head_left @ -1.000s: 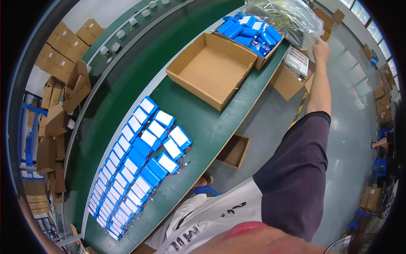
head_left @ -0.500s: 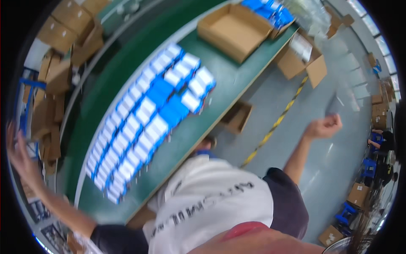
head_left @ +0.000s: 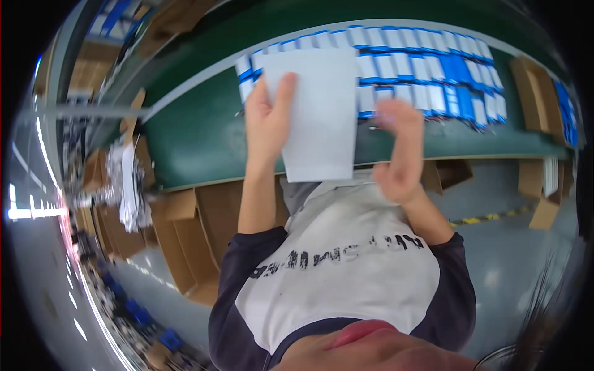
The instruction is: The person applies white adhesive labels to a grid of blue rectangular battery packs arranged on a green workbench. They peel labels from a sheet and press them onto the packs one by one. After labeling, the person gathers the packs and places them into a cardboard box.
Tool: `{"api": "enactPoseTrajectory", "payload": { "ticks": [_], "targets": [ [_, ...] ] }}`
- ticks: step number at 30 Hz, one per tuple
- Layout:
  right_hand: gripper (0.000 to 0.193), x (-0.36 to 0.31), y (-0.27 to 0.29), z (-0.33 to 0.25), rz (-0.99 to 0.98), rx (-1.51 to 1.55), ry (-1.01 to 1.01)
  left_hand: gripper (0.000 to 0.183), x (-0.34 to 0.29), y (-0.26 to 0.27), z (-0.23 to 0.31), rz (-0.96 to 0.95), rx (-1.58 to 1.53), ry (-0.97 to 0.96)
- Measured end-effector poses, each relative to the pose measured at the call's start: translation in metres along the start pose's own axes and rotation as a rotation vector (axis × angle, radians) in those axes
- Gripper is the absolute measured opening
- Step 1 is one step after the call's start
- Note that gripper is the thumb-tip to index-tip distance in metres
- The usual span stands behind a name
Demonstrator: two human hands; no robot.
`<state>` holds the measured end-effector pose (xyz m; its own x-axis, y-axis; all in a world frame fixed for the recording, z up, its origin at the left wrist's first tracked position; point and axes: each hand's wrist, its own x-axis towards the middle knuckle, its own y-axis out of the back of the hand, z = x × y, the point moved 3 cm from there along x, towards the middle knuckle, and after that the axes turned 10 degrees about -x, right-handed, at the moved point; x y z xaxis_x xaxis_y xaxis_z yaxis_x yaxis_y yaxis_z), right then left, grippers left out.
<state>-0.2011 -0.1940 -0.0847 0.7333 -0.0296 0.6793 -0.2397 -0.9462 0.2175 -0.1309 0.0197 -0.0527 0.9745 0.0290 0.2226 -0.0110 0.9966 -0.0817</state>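
In my left hand (head_left: 269,120) is a flat white rectangular sheet (head_left: 320,117), perhaps paper or thin card. The thumb lies over its front at the left edge, and the fingers go behind it. The sheet stands up in front of my chest and hides part of the rows behind. Just right of the sheet, apart from it, is my right hand (head_left: 402,151). Its fingers are bent and blurred, the thumb is held away from them, and nothing shows between. Beyond both hands lie rows of white-and-blue flat packs (head_left: 427,68) on the green table (head_left: 192,136).
An open cardboard box (head_left: 537,96) stands at the table's right end beside more blue packs (head_left: 566,114). Below the table's front edge are a large open carton (head_left: 185,247) on the left and another carton (head_left: 455,173) on the right. White crumpled sheets (head_left: 130,185) hang at the left.
My view has turned toward the rows. My left hand has come in from the far left and now holds the white sheet. My right hand has moved in from the right beside it.
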Motion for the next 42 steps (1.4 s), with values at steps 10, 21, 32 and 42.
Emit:
{"api": "enactPoseTrajectory", "payload": {
  "ticks": [10, 21, 32, 42],
  "targets": [
    [0.022, 0.029, -0.102, 0.044, -0.248, 0.506, -0.583, 0.034, -0.037, 0.036, -0.002, 0.143, 0.061, -0.095],
    [0.093, 0.014, -0.078, 0.018, -0.59, 0.895, -0.618, 0.049, -0.031, 0.027, 0.011, -0.136, 0.536, -0.416],
    [0.04, 0.023, -0.097, 0.048, -0.162, 0.421, -0.682, 0.03, -0.011, 0.029, -0.031, 0.036, 0.103, 0.065],
    [0.037, 0.033, -0.105, 0.05, -0.251, 0.325, -0.632, 0.038, -0.014, 0.038, -0.03, 0.111, -0.295, 0.032]
  ]
}}
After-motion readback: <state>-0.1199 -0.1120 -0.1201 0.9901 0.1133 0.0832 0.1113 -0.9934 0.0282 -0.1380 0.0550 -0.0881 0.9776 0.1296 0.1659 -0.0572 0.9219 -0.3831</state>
